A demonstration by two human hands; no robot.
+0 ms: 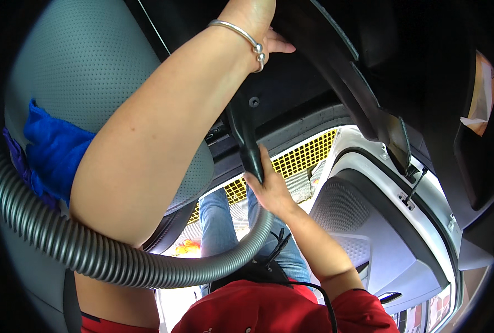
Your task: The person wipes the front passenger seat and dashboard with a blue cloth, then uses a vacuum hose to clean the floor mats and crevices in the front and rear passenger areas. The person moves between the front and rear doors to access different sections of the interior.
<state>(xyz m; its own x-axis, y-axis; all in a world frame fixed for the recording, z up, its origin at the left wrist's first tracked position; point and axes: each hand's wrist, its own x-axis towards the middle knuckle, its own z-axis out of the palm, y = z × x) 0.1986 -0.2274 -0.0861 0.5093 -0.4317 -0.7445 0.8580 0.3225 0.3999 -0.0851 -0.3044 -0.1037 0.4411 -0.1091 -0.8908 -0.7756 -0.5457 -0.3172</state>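
Observation:
My right hand (273, 191) is wrapped round the black vacuum wand (246, 141), where it joins a ribbed grey hose (130, 265). The wand points away from me over the dark car floor, and its far end is hidden behind my left forearm. That forearm, with a silver bangle at the wrist, reaches across the car seat (86, 61). My left hand (273, 41) is at the top edge, partly cut off. Its visible fingers are stretched out near the dark interior, holding nothing that I can see; whether they touch the surface I cannot tell.
A blue cloth (55, 147) lies on the grey perforated seat, beside a purple one (16, 150). The hose curves across in front of my body. At right stands the open car door (363, 244). Beyond the sill is yellow floor grating (299, 161). Dark trim (363, 94) hangs at upper right.

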